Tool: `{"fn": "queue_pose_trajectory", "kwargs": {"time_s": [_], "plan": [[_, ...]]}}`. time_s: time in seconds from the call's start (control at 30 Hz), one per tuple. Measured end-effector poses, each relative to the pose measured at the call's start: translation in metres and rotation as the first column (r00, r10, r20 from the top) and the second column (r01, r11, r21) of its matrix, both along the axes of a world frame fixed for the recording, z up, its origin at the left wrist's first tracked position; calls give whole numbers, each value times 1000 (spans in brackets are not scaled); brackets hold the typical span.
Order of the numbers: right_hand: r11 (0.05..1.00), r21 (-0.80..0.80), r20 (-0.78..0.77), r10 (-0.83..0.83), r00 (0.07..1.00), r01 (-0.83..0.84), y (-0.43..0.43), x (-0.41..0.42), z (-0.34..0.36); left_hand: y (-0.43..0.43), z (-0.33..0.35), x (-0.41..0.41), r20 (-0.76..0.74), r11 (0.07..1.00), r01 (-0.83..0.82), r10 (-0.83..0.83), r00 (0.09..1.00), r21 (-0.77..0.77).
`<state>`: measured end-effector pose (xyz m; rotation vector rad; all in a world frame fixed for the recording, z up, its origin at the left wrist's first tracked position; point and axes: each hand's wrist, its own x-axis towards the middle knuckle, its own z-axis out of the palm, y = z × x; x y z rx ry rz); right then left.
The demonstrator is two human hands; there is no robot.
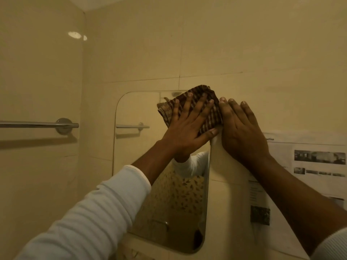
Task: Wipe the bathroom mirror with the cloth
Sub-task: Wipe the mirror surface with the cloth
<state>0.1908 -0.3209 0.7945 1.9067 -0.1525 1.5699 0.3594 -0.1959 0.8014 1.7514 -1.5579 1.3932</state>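
Pressing the cloth [199, 91] flat against the top right corner of the mirror [131, 113], the left hand [185, 128] spreads its fingers [187, 104] for even pressure; the right hand [242, 132], open and empty, seemingly braces on the wall [225, 53].

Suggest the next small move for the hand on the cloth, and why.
Probably slide the left hand, pressing the brown striped cloth, leftward along the top of the rounded frameless mirror: the cloth sits at its top right corner, the rest lies uncovered.

Left hand [187, 124] presses striped cloth [210, 113] flat on mirror [135, 147] (top edge); right hand [242, 132] flat beside.
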Motion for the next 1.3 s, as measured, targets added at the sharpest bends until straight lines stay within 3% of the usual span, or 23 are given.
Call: {"fn": "queue_pose_trajectory", "kwargs": {"time_s": [0.3, 0.53, 0.9, 1.07, 1.3], "plan": [[987, -54, -88, -154, 984, 149, -4, -1, 1, 6, 21, 13, -57, 999, 16, -18, 998, -45], [979, -76, -91, -194, 977, 188, -7, 3, 4, 15, 28, 15, -150, 997, -30, 19, 988, -69], [961, -95, -132, -270, 954, 259, -5, 2, 4, 25, 25, 27, -176, 991, -71, 51, 983, -109], [957, -88, -136, -286, 948, 276, -5, 2, 4, 38, 30, 33, -128, 986, -139, 127, 984, -91], [955, -86, -135, -293, 946, 283, -2, 1, 4, 44, 41, 51, 147, 972, -198, 216, 965, -127]]}}
